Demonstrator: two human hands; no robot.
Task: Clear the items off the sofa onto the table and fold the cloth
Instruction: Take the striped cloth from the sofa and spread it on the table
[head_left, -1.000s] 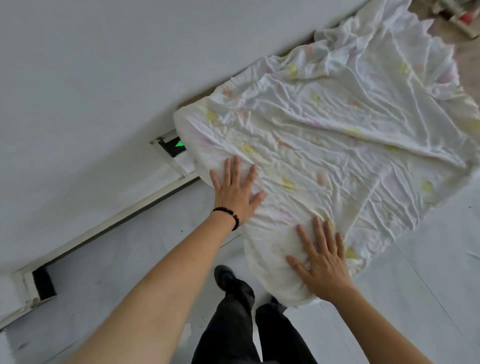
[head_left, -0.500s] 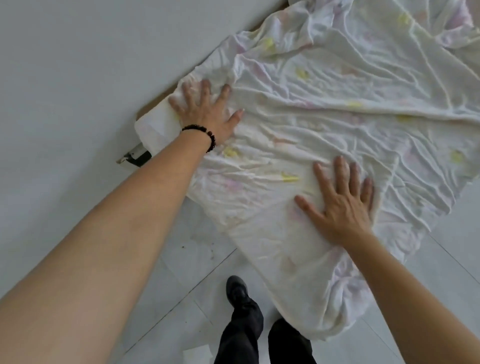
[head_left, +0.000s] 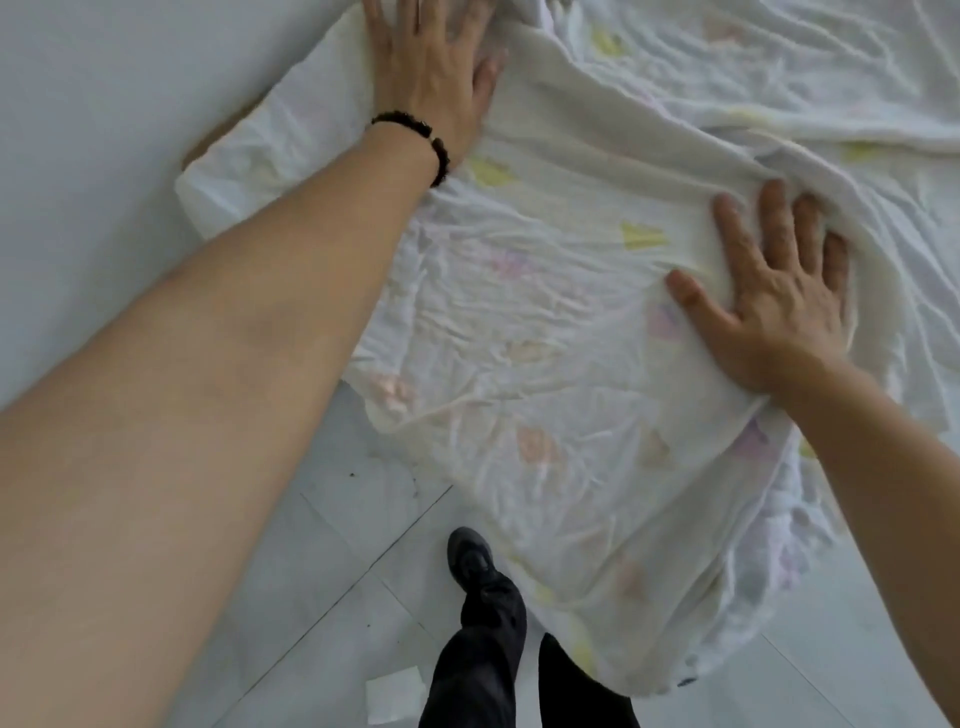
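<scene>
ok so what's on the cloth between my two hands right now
Only wrinkled cloth with pale printed shapes; nothing else rests on it between the left hand and right hand in the head view.

We see the cloth (head_left: 571, 322), white and thin with faint yellow, pink and peach patches, spread out wrinkled under our view, a doubled layer lying on top, its near edge hanging down towards the floor and its left corner beside the wall.
</scene>
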